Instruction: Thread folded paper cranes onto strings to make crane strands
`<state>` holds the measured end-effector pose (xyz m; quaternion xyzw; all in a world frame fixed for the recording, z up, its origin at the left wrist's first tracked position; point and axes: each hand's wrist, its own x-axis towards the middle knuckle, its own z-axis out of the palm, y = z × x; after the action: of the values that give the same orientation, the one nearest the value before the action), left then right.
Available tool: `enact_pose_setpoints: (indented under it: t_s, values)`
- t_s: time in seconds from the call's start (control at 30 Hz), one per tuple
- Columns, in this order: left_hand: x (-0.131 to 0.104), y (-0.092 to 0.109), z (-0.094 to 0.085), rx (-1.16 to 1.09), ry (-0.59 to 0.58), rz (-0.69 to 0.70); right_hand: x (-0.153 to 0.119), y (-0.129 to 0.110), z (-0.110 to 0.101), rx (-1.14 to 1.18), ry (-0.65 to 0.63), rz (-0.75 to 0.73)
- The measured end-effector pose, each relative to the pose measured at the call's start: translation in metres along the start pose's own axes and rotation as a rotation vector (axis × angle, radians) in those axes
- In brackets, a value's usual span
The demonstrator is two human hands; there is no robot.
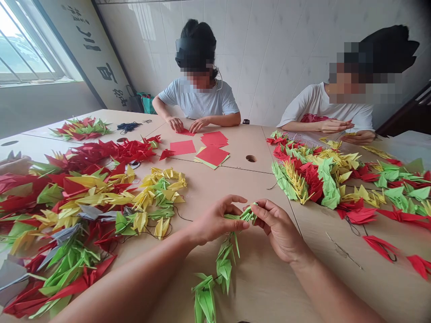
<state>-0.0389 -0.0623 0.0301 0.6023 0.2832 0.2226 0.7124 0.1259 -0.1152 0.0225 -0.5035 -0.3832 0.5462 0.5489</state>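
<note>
My left hand (222, 218) and my right hand (276, 228) meet over the table, both closed on one end of a string of green folded paper cranes (223, 264). A small bunch of its green paper shows between my fingertips. From there the string hangs down toward me, with larger green pieces (204, 298) at its lower end. Dark thread shows between the pieces. What my right fingertips pinch within the bunch is partly hidden. A long thin metal needle (344, 251) lies on the table to the right of my right hand.
Heaps of red, yellow, green and grey paper cranes (84, 188) cover the left side. More strung cranes (313, 179) lie at the right. Red paper squares (213, 155) and a table hole (251, 158) are ahead. Two people sit opposite, working paper; another hand (15, 165) shows far left.
</note>
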Motion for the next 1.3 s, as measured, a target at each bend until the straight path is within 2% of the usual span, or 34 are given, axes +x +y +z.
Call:
enact_pose_setpoints:
  t_s: [0.13, 0.63, 0.9, 1.07, 1.3]
  values:
    - [0.0001, 0.0022, -0.0003, -0.034, -0.003, 0.002, 0.0008, 0.0009, -0.0021, 0.071, 0.011, 0.019]
    - [0.0017, -0.0023, -0.0007, 0.075, 0.083, 0.038, 0.0024, 0.0022, -0.0037, 0.164, 0.050, 0.025]
    - [0.0017, -0.0027, -0.0003, 0.023, 0.051, 0.115, 0.0044, 0.0009, -0.0082, 0.358, -0.022, 0.151]
    - [0.0011, -0.0034, 0.0004, -0.019, 0.030, 0.140, 0.0042, 0.0000, -0.0091, 0.395, -0.075, 0.168]
    - [0.0006, 0.0003, -0.0020, -0.146, 0.027, 0.066, 0.0036, 0.0000, -0.0088, 0.443, -0.086, 0.148]
